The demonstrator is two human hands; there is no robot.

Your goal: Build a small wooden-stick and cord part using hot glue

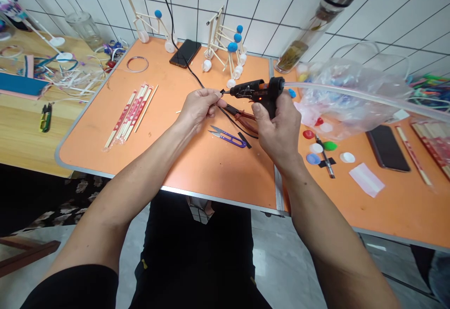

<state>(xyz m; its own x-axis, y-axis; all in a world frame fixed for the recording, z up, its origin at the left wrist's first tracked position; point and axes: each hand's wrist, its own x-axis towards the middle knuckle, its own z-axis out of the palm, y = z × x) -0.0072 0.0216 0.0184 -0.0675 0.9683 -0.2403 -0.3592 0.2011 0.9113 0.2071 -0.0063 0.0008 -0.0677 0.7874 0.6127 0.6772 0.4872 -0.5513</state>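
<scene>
Gripping a black glue gun (251, 88) in the clenched right hand (276, 133) over the orange table (211, 173) near its right edge, left hand (200, 109) pinched at the nozzle; two stick models (225, 41) stand built along the far edge, wrapped chopsticks (130, 112) still sealed.

Nothing legible on the black glue gun (253, 91), honestly. The paper chopstick wrappers (128, 112) on the left of the orange counter (87, 135) have red printing, same as the lone wrapped chopstick (413, 154) on the right, but it's too small to read.
</scene>
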